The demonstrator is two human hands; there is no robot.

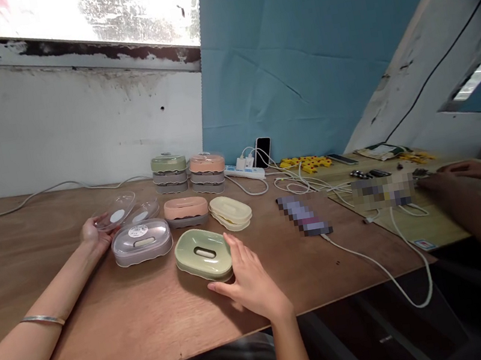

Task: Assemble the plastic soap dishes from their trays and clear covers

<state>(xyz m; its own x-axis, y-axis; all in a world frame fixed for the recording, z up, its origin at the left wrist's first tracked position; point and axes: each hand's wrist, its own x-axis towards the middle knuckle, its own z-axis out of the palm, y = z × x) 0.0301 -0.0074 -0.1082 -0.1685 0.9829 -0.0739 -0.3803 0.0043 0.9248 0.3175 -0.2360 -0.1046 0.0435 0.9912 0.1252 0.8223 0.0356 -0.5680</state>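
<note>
My left hand (97,232) reaches to the far left, its fingers closed on the edge of a clear plastic lid (127,201) with a white round sticker. A second clear lid (149,209) lies beside it, partly overlapped. My right hand (251,275) grips the right end of a green soap box (203,254), thumb at the near side and fingers along the right edge. Just left of that box sits a grey soap box (143,251) under a clear stickered lid. Behind are a pink-and-grey soap box (186,208) and stacked cream trays (230,212).
Two stacks of soap boxes, one green-topped (168,164) and one pink-topped (206,163), stand at the back. A power strip (244,171), white cables and a phone (303,216) lie to the right. Another person's hands (442,184) work at the adjoining table.
</note>
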